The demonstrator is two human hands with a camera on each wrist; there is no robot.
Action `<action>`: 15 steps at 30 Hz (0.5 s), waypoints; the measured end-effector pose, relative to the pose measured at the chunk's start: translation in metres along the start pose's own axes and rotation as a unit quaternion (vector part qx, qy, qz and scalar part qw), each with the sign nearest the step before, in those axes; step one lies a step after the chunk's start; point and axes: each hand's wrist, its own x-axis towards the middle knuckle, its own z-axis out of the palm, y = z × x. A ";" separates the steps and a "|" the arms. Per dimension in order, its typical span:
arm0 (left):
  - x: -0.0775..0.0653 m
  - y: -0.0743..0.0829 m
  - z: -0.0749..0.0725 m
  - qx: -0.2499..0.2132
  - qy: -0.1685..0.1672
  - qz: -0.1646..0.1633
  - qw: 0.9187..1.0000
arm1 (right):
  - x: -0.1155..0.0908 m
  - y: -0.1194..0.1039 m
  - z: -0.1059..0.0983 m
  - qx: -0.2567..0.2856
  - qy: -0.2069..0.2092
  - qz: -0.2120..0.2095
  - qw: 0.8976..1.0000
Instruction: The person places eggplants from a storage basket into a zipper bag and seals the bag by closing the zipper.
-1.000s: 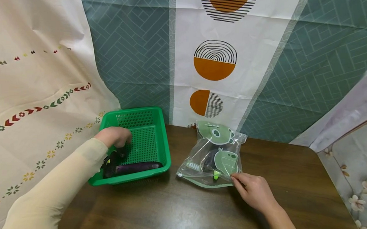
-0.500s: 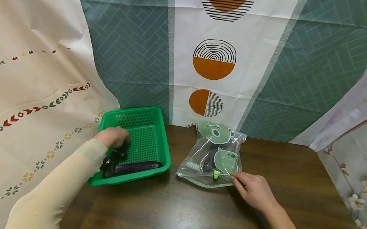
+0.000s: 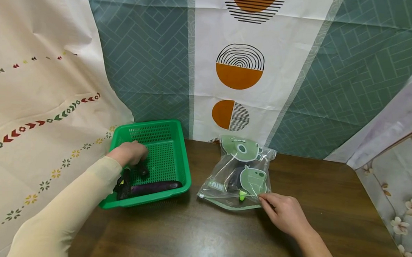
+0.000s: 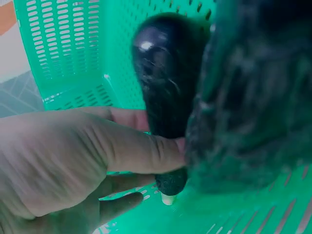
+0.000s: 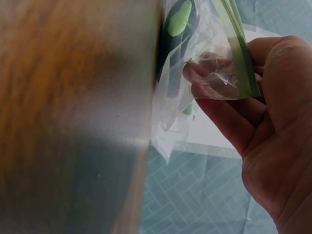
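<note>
My left hand (image 3: pixel 128 155) reaches into the green plastic basket (image 3: pixel 186 162). In the left wrist view its thumb and fingers grip a glossy dark eggplant (image 4: pixel 165 87) round its narrower lower part. A long purple eggplant (image 3: pixel 156 188) lies along the basket's near side. By the left wrist is a dark shape (image 3: pixel 123 186) with a yellow-green patch. On the right, my right hand (image 3: pixel 286 212) pinches the near right corner of a clear zip bag (image 3: pixel 221 182). Inside that bag a dark eggplant (image 3: pixel 235 180) shows, its bright green stem end (image 3: pixel 242 196) towards the mouth.
Basket and bag stand on a dark brown wooden table (image 3: pixel 202 234). A patterned cloth (image 3: pixel 167 59) hangs behind it, and a cream cloth (image 3: pixel 55 138) borders the left, close to the basket. Floral covering (image 3: pixel 400 226) lies past the right edge.
The eggplant in my left hand has shifted slightly to the right, with the hand tilting a little. My right hand and the bag have stayed in place.
</note>
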 end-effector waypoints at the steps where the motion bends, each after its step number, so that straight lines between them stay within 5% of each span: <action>1: 0.002 0.000 0.001 0.000 0.005 0.003 1.000 | 0.000 0.000 0.000 0.000 0.000 0.000 1.000; 15: 0.005 0.001 0.004 -0.012 0.070 0.035 0.997 | 0.000 0.000 0.000 -0.006 -0.003 0.002 1.000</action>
